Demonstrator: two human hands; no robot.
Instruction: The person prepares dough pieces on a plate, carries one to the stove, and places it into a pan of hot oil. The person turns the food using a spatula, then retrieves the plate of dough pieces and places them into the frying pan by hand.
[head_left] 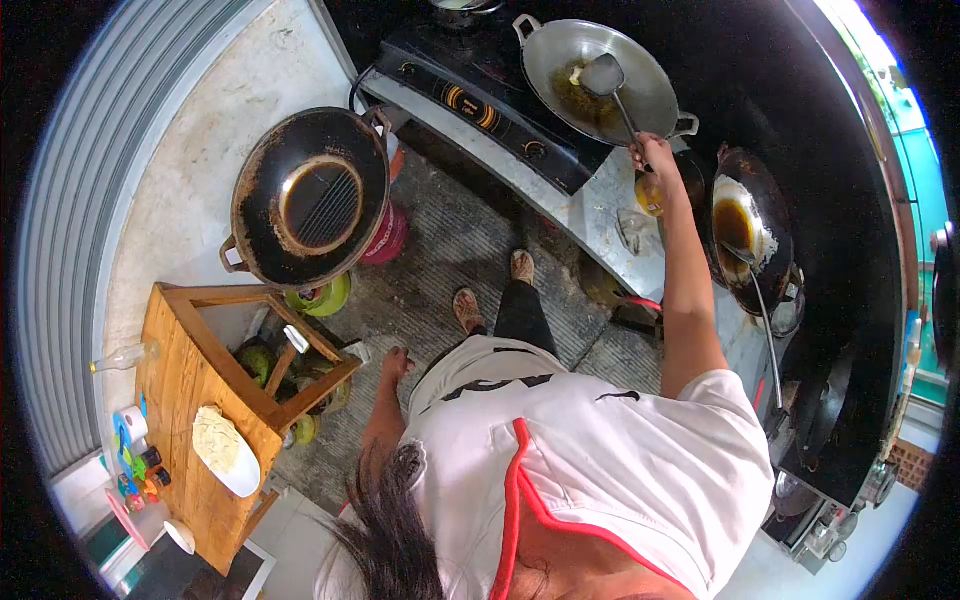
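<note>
My right hand (655,155) is closed around the handle of a metal spatula (603,76). The spatula's blade rests inside a steel wok (640,75) on the stove, over a shallow pool of yellowish oil. Beside the blade lies a small pale yellow lump (575,76). My left hand (397,364) hangs low at my side near the wooden table frame, its fingers loosely curled with nothing visible in them.
A black gas stove (470,105) sits on the counter. To the right stands a dark wok (740,215) with brown oil and a ladle (765,310). At left are another dark wok (260,190) with a rack and a wooden table (185,400) bearing a white tray (240,478) of dough-like food.
</note>
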